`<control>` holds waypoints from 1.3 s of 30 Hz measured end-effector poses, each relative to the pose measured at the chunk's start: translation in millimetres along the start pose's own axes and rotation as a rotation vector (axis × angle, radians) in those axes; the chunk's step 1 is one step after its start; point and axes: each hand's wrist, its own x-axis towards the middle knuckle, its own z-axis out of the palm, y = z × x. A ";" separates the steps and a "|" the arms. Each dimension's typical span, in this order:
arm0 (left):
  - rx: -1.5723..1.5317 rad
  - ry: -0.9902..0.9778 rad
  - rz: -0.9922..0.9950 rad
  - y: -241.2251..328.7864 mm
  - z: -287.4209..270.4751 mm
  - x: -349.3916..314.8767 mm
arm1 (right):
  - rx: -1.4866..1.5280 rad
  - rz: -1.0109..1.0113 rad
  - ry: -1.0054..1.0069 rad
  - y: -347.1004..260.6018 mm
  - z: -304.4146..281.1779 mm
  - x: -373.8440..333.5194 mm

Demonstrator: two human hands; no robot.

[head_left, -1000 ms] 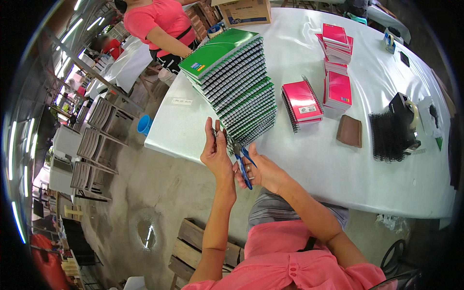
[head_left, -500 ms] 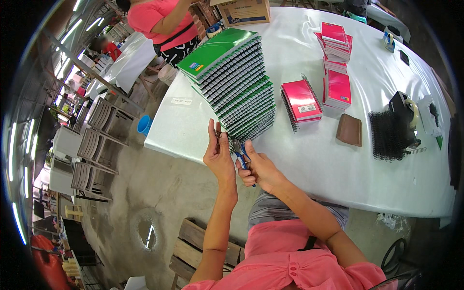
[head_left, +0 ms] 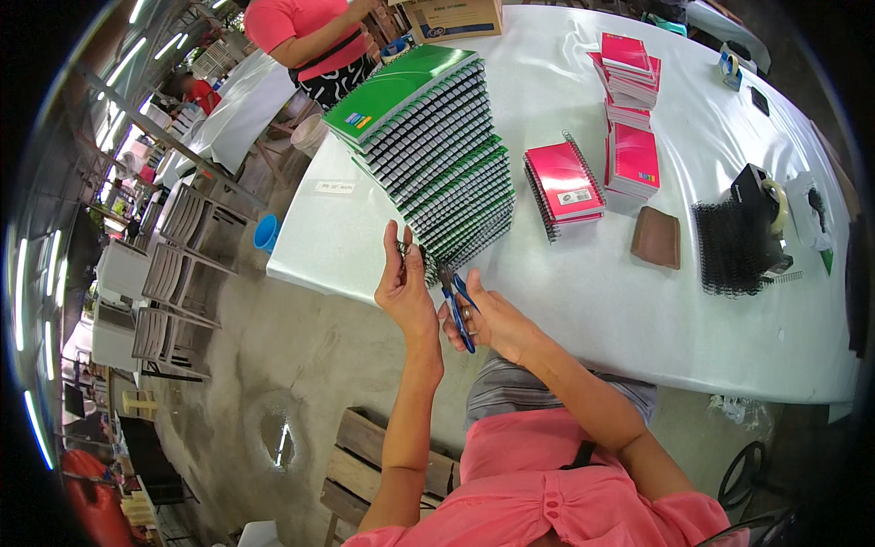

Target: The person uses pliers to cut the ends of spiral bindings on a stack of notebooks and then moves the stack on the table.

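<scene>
A tall stack of spiral notebooks with green covers (head_left: pixel 401 91) leans on the table, its coiled edges facing me. At its near lower end, my left hand (head_left: pixel 406 290) is closed round the coiled edge of a notebook, thumb and fingers pinching it. What lies deeper in that grip is hidden. Close beside it, my right hand (head_left: pixel 497 321) holds blue-handled pliers (head_left: pixel 452 301). Their jaws point up at the coil ends by my left fingers, and the handles stand apart. Whether the jaws touch a wire is too small to tell.
On the white-covered table (head_left: pixel 565 310) are small pink spiral notebooks (head_left: pixel 561 178), pink stacks (head_left: pixel 632 155), a brown wallet (head_left: pixel 656 237), black coils (head_left: pixel 725 251) and a tape roll (head_left: pixel 777 208). A cardboard box (head_left: pixel 456 20) and another person (head_left: pixel 301 36) are at the far side.
The pliers' handles have spread wider in my right hand, and my right fingers have loosened a little. My left hand keeps its hold at the stack. The whole view has shifted slightly.
</scene>
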 end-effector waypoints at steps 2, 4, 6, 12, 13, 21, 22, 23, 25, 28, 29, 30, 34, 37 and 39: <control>0.020 -0.005 -0.037 3.2 0.6 -0.3 | 0.018 -0.006 -0.006 -1.5 0.4 -0.1; 0.009 -0.003 -0.031 3.8 -0.2 -1.1 | 0.031 -0.007 -0.012 -1.9 2.2 -0.4; -0.004 -0.004 -0.027 2.3 -0.8 -1.1 | 0.045 -0.009 -0.014 -2.1 2.8 0.5; -0.036 -0.018 -0.030 -7.0 -2.0 0.3 | 0.219 0.054 -0.025 0.0 0.8 5.2; -0.031 -0.016 -0.024 -8.0 -1.7 0.3 | 0.242 0.062 -0.020 0.8 1.0 6.2; -0.011 0.013 -0.014 -5.9 -1.8 2.4 | 0.031 -0.052 -0.039 6.7 3.3 -4.9; -0.060 0.019 -0.017 -2.2 -0.6 1.8 | 0.006 -0.014 -0.033 6.4 2.3 -6.1; -0.109 0.024 -0.021 -0.5 0.2 1.5 | -0.019 0.025 -0.027 6.2 1.1 -6.9; -0.190 0.038 -0.051 -5.3 -3.1 4.2 | 0.001 0.012 -0.017 8.6 -1.9 -3.5; -0.304 0.063 -0.103 -12.5 -6.3 4.2 | 0.010 -0.007 0.000 7.2 -1.5 -2.4; -0.338 0.074 -0.124 -14.8 -7.0 3.2 | -0.003 -0.014 0.007 6.6 -0.9 -2.6; -0.337 0.074 -0.123 -18.9 -7.9 1.2 | -0.003 -0.015 0.006 8.0 -2.4 -2.0; -0.452 0.067 -0.206 -31.3 -9.7 -4.7 | -0.065 -0.060 0.106 13.3 -15.9 -1.7; -0.504 0.069 -0.229 -43.0 -18.2 -4.7 | -0.070 -0.059 0.129 9.3 -22.5 -3.1; -0.587 0.046 -0.221 -49.0 -25.0 -4.8 | -0.072 -0.067 0.119 6.8 -25.2 -6.1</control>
